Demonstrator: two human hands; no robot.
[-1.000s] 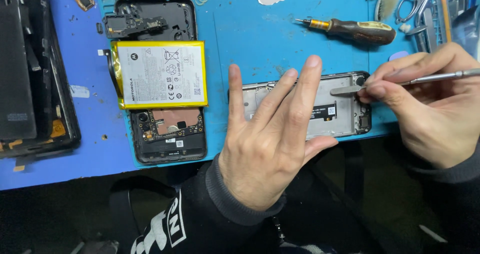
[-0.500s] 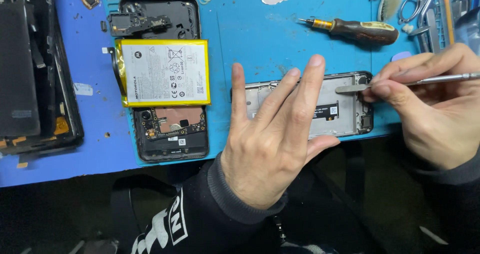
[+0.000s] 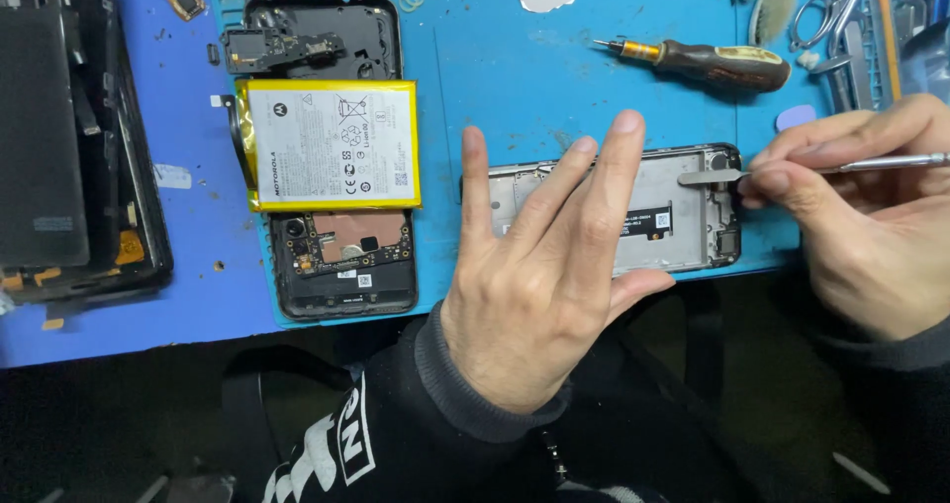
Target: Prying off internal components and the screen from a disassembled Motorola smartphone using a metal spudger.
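My left hand (image 3: 539,266) lies flat with fingers spread on a grey phone frame (image 3: 683,228) at the mat's front edge, pinning it down. My right hand (image 3: 861,216) pinches a thin metal pry tool (image 3: 792,170) whose flat tip rests on the frame's right end, near a small corner component. To the left lies a second opened phone (image 3: 336,157), its back shell dark, with a white and yellow battery (image 3: 332,144) lying across its middle and the circuit board exposed below.
A wooden-handled screwdriver (image 3: 708,63) lies at the back of the blue mat (image 3: 505,68). Scissors and tweezers (image 3: 841,18) sit at the far right. A dark phone screen assembly (image 3: 69,137) rests at the left. Small metal parts and rings lie along the back edge.
Both hands and the phone frame hold nearly the same pose. The pry tool tip has shifted only slightly on the frame's right end.
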